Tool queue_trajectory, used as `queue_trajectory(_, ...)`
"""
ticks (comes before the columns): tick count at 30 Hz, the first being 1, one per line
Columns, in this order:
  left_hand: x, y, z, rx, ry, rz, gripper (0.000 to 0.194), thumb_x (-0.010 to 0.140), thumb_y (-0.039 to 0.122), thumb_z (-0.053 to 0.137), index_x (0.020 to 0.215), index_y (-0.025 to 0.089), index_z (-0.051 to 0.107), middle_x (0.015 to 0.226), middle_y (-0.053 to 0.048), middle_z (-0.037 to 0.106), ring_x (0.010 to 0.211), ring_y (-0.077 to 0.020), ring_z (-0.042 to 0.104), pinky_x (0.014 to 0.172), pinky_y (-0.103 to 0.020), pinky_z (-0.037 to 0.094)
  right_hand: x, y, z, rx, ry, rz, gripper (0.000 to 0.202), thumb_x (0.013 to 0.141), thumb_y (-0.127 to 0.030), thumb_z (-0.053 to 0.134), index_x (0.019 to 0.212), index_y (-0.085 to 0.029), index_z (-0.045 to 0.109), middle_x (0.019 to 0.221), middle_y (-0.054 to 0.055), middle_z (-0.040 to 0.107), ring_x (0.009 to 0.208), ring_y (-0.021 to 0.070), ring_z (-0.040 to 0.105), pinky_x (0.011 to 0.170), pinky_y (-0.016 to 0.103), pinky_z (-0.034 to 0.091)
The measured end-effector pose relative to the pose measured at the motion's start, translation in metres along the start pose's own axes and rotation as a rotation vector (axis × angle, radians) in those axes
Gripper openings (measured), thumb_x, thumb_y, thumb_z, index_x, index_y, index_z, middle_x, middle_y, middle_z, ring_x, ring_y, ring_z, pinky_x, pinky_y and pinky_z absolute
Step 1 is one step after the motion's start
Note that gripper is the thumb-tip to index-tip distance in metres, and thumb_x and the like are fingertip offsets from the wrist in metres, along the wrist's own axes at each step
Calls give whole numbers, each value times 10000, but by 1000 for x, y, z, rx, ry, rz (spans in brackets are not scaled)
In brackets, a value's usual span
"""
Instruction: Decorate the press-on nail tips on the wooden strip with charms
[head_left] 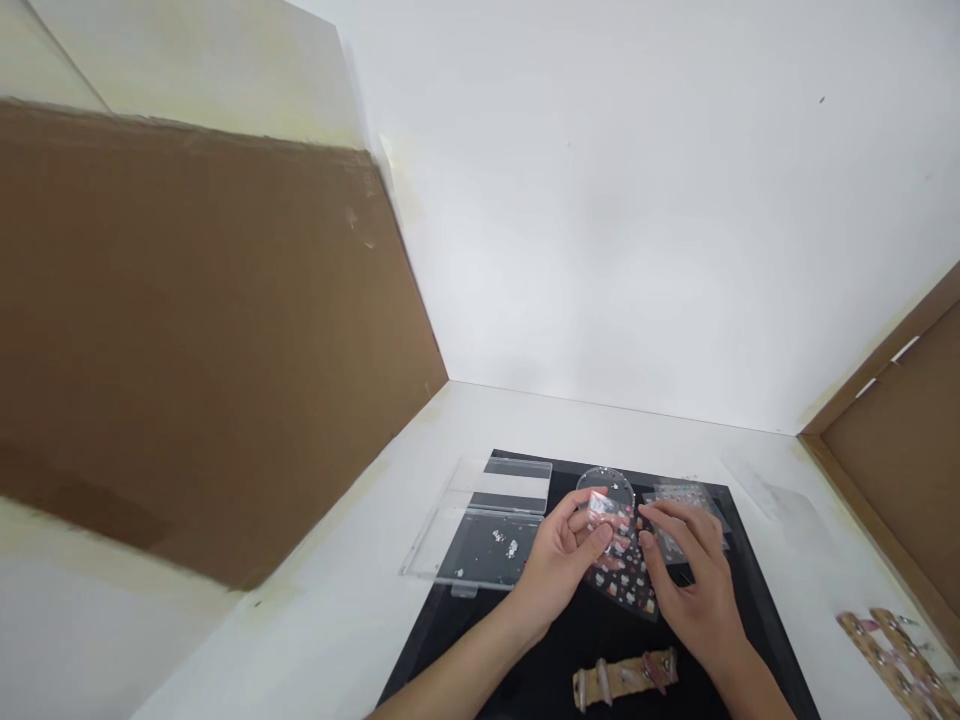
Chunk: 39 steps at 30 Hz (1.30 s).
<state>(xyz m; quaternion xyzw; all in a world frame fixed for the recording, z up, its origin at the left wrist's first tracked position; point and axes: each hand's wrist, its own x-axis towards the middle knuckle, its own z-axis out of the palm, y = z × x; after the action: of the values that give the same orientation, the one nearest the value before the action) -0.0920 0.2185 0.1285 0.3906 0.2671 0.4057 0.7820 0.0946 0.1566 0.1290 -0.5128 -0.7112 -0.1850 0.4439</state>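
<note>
My left hand (574, 545) pinches a clear sticker sheet (626, 582) printed with small white and red figures, its thumb on top near the upper left corner. At the sheet's upper right edge is my right hand (686, 560), thumb and index finger close together; whether they grip a sticker is too small to tell. Just beyond the hands lies a round clear disc (606, 482) with small specks on its rim. More transparent sheets (694, 495) are stacked behind my right hand. Left of my left hand rests an open clear case (487, 545) with small silvery-white bits inside.
A black mat (544, 675) lies under everything on the white table. Near its front is a tan strip (625, 678) bearing pink and reddish pieces. A similar patterned piece (896, 655) lies at right. Brown boards (225, 350) stand left and right, a white wall behind.
</note>
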Motion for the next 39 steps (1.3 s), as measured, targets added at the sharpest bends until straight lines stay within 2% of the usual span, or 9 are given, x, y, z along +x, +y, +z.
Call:
queue_trajectory(8,0,0,0,-12,2,-2,879,644,693,1040,1255,178,671,984,-52,737,909,-163,697,742,-251,634,5,-5,-1,94,7,28,152,1097,-271,641,1219,-204,703,1162,36,734,1034,163,728,884,341,651)
queue_trajectory(14,-1,0,2,-29,-17,-42,901,627,723,1033,1254,188,670,976,-33,695,795,-153,698,722,-296,646,7,-7,-1,132,38,79,136,1081,-245,657,1197,-199,708,1143,34,745,1020,162,744,864,329,661)
queue_trajectory(20,-1,3,4,-24,46,-31,859,609,718,1042,1157,181,654,922,-32,717,765,-152,689,641,-247,610,6,-8,-3,169,79,123,114,1054,-276,685,1165,-272,711,1126,69,753,1016,192,765,854,342,676)
queue_trajectory(25,-1,5,4,-25,87,-35,888,582,739,1041,1149,186,640,960,-57,761,748,-148,692,641,-250,616,6,-10,-6,209,37,128,222,1059,-193,564,1216,-268,703,1119,80,776,1025,209,780,840,352,674)
queue_trajectory(30,-1,6,6,-27,113,-35,891,563,740,1047,1126,172,654,958,-61,767,741,-139,691,653,-249,622,6,-9,-8,220,7,117,270,1041,-167,565,1249,-279,695,1141,59,781,1031,197,777,875,347,664)
queue_trajectory(35,0,5,6,-30,119,-15,896,564,757,1038,1123,174,652,920,-19,729,711,-114,663,641,-233,608,8,-8,-8,224,-21,103,222,1030,-215,642,1231,-281,709,1142,65,780,1046,211,772,891,369,670)
queue_trajectory(39,-1,4,4,-26,100,-12,887,609,760,1021,1172,185,649,961,-33,738,739,-122,674,638,-217,580,6,-6,-4,247,-40,117,150,1051,-240,661,1194,-236,707,1155,71,767,953,172,764,798,322,672)
